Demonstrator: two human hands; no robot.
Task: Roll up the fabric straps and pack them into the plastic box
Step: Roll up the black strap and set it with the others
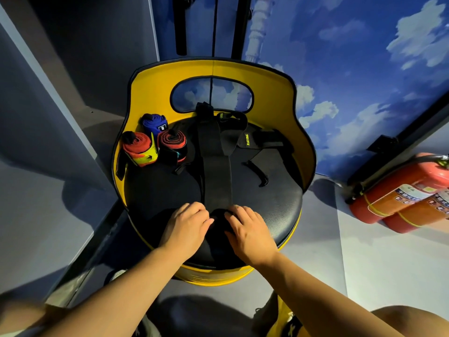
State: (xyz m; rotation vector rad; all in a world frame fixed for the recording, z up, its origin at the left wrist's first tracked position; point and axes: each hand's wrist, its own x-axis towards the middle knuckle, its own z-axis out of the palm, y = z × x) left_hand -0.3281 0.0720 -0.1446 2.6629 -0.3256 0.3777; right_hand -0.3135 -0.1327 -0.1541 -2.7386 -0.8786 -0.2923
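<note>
A long black fabric strap [217, 171] lies flat down the middle of the black seat [274, 210], its near end wound into a small roll [218, 216]. My left hand [185, 227] and my right hand [247, 229] sit on either side of that roll, fingers curled onto it. Three rolled straps stand at the seat's back left: a blue one [155, 124], a red and yellow one [139, 149], a red and black one [173, 147]. More black straps [257, 142] with a yellow label lie loose at the back. No plastic box is in view.
The seat has a yellow curved backrest [274, 93] with an oval cut-out. Two red fire extinguishers [403, 195] lie on the floor to the right. A sky-painted wall [364, 57] stands behind, and a grey wall [36, 105] stands at left.
</note>
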